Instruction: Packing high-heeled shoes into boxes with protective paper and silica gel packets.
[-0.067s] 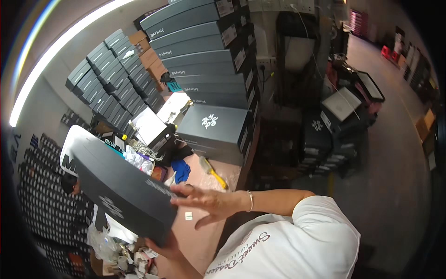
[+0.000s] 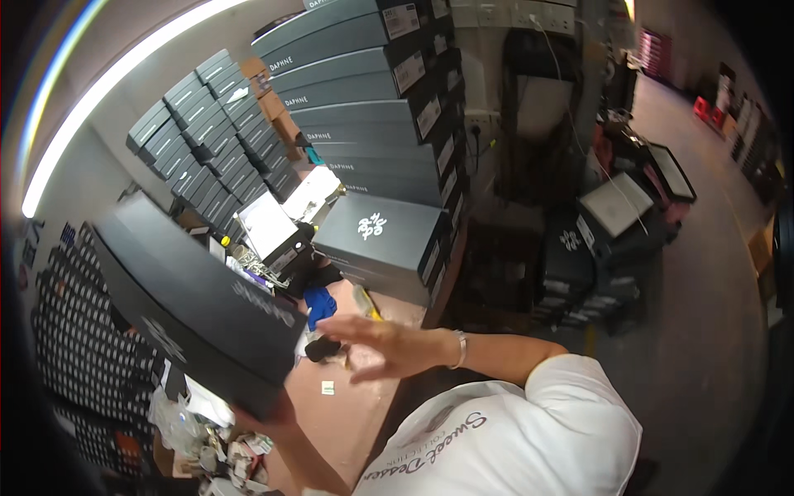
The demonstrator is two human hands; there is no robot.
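Observation:
A dark grey shoe box (image 2: 194, 306) with white lettering is held tilted over the left part of the pink table (image 2: 364, 413). My left hand (image 2: 269, 412) grips its lower near corner, the fingers mostly hidden behind the box. Close to the box's right end, my right hand (image 2: 368, 343) has its fingers stretched out and holds nothing. A narrow gap seems to part its fingertips from the box. Beyond that hand lie a blue cloth (image 2: 320, 306), a yellow-handled brush (image 2: 366, 302) and a small dark item (image 2: 322, 347). A small pale label (image 2: 328, 388) lies nearer me.
A large grey box (image 2: 380, 240) sits at the table's back, before a tall stack of shoe boxes (image 2: 356, 83). More boxes (image 2: 215, 132) are piled at the far left. Crumpled paper and plastic (image 2: 207, 438) fill the lower left. Another box stack (image 2: 579, 256) stands on the floor, right.
The box has shifted left and turned slightly in my left hand. My right hand has come away from its end, moving a little right. The dark item on the table now shows.

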